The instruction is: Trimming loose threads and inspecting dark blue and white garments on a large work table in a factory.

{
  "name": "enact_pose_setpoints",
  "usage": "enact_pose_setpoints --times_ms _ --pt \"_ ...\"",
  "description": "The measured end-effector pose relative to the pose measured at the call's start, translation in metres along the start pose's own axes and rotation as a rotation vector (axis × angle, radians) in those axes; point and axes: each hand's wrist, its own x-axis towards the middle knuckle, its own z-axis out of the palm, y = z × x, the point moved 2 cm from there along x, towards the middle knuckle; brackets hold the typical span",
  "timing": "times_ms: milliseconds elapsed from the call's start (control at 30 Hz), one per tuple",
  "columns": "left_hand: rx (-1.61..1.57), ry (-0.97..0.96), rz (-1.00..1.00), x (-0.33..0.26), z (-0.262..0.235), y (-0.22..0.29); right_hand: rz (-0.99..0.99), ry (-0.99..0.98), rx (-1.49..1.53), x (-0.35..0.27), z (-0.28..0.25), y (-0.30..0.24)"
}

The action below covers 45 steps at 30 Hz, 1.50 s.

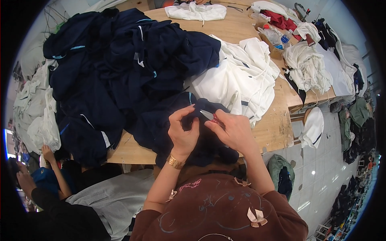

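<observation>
My right hand (234,129) is closed around small thread snips (207,115) with red handles, the pale blades pointing toward my left hand. My left hand (183,131), with a gold-coloured band at the wrist, has its fingers curved and the thumb tip apart from the index finger; I see nothing between them. Both hands are over a dark navy garment (157,120) with a light blue stripe, which lies at the table's front edge and hangs over it. Part of that garment is hidden behind my hands.
A large heap of navy garments (104,72) covers the table's left side. White garments (237,80) lie just beyond my right hand. A box of odds and ends (271,42) and more white cloth (307,66) are at the right. Another person's arm (56,172) reaches in at lower left.
</observation>
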Motion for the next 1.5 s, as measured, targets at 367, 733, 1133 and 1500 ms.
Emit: enact_pose_setpoints --times_ms 367,733,1133,1500 --pt "0.117 -0.104 0.208 -0.001 -0.001 -0.004 0.006 -0.040 -0.087 0.000 -0.002 -0.004" --pt "0.117 -0.112 0.278 -0.003 0.001 -0.009 0.015 -0.054 -0.114 -0.004 -0.006 -0.003" --pt "0.177 -0.153 0.277 -0.001 -0.001 -0.004 -0.028 -0.028 -0.101 -0.003 -0.002 -0.003" --pt "0.096 -0.066 0.163 -0.002 -0.001 -0.002 0.016 0.029 -0.136 -0.002 -0.004 0.006"
